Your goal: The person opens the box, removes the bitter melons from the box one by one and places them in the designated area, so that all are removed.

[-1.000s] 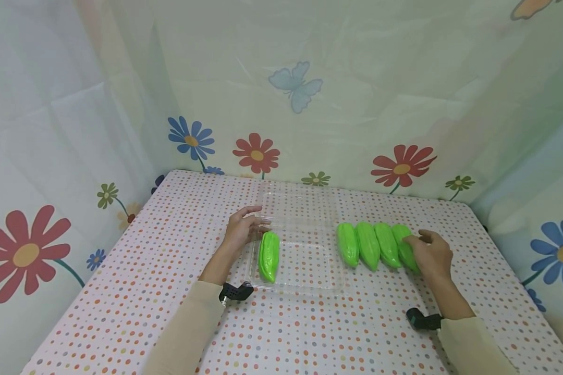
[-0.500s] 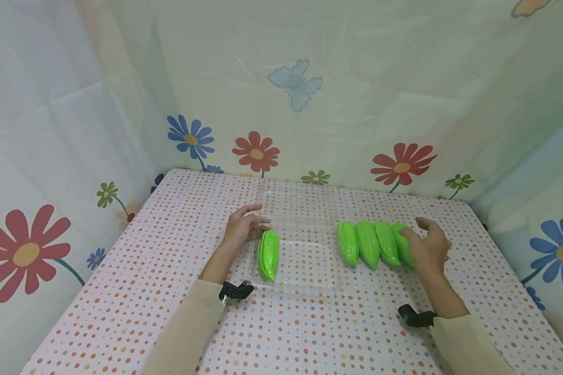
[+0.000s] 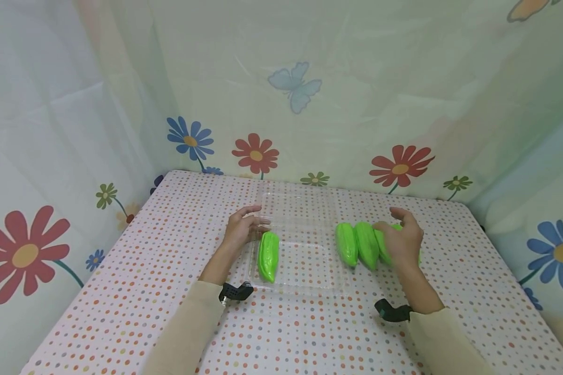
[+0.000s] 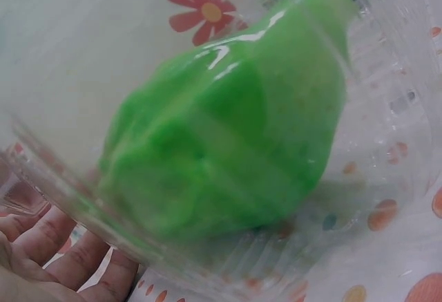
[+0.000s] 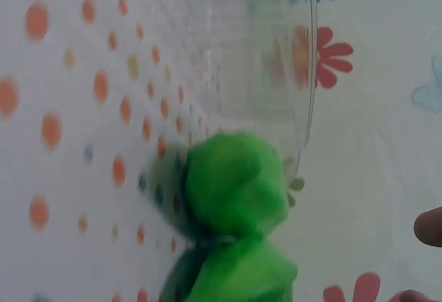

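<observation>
A clear plastic box [image 3: 309, 287] with its lid [image 3: 300, 195] folded back lies mid-table. One glossy green ridged toy vegetable [image 3: 268, 258], tapering to a point, sits along its left side. My left hand [image 3: 238, 229] is at the box's left edge, fingers relaxed against the outside; the left wrist view shows its fingers [image 4: 76, 253] beside the wall. Right of the box, several matching green vegetables [image 3: 367, 245] lie side by side. Over the right end of that row is my right hand [image 3: 403, 239], thumb and fingers spread, partly hiding the last ones.
The table is covered with a dotted cloth [image 3: 291, 333]. Behind it and at both sides hang pale curtains [image 3: 347, 114] printed with flowers and a butterfly. Each wrist wears a black camera [image 3: 394, 311].
My right hand has shifted left from beside the rightmost green vegetable to above the right end of the row, its fingers opening wider. The left hand and the box stay put.
</observation>
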A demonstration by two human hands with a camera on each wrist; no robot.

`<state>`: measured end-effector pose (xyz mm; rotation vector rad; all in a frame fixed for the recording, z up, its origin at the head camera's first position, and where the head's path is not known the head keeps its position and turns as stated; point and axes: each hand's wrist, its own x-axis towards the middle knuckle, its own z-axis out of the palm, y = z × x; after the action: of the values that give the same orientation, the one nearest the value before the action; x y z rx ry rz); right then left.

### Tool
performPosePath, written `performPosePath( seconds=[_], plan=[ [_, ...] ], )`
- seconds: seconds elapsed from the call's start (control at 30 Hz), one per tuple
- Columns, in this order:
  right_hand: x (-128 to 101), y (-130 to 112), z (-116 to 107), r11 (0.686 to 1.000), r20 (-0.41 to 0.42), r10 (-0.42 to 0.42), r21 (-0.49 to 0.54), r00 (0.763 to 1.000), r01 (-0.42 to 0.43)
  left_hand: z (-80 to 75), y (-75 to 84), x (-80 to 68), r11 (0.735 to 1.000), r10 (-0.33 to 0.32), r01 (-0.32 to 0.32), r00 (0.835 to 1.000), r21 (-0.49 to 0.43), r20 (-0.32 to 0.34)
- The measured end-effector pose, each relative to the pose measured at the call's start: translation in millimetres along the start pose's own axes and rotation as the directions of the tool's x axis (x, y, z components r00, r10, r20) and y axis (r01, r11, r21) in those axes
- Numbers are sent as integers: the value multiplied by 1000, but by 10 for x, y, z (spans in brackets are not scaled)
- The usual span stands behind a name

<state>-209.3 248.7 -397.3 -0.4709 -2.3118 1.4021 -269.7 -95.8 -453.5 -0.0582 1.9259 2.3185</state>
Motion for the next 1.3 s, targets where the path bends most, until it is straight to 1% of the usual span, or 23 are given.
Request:
performPosePath(
  seconds=[0.2, 0.3, 0.43, 0.6, 0.73, 0.87, 1.03, 1.23, 1.3],
  plan=[
    [-106, -159, 183, 997, 29, -39, 63, 999, 38, -5, -2, -1, 1000, -3, 3, 1000, 8, 2],
    [-166, -228, 253, 994, 27, -59, 97, 998, 56, -7, 1, 2, 1000, -4, 4, 1000, 5, 3],
    [-237, -297, 336, 990, 28, -88, 115, 996, 84, 2, 6, 6, 1000, -2, 2, 1000, 12, 6],
    [-297, -325, 425, 987, 61, -93, 134, 994, 84, 9, 13, 5, 1000, -1, 1, 1000, 21, 9],
    [-352, -367, 494, 988, 119, -82, 139, 989, 65, 7, 20, -12, 1000, 1, -2, 1000, 20, 5],
    [-431, -444, 571, 990, 182, -82, 128, 980, 59, -1, 16, -16, 1000, 9, -10, 1000, 22, 6],
    [-548, -533, 672, 987, 245, -98, 150, 965, 62, -4, 8, -6, 1000, 5, -5, 1000, 24, 9],
    [-684, -593, 795, 982, 307, -142, 160, 941, 96, -9, 21, -17, 1000, 0, 0, 1000, 25, 16],
    [-733, -603, 838, 983, 338, -150, 152, 929, 103, -12, 24, -22, 1000, 2, -3, 1000, 30, 17]
  ],
)
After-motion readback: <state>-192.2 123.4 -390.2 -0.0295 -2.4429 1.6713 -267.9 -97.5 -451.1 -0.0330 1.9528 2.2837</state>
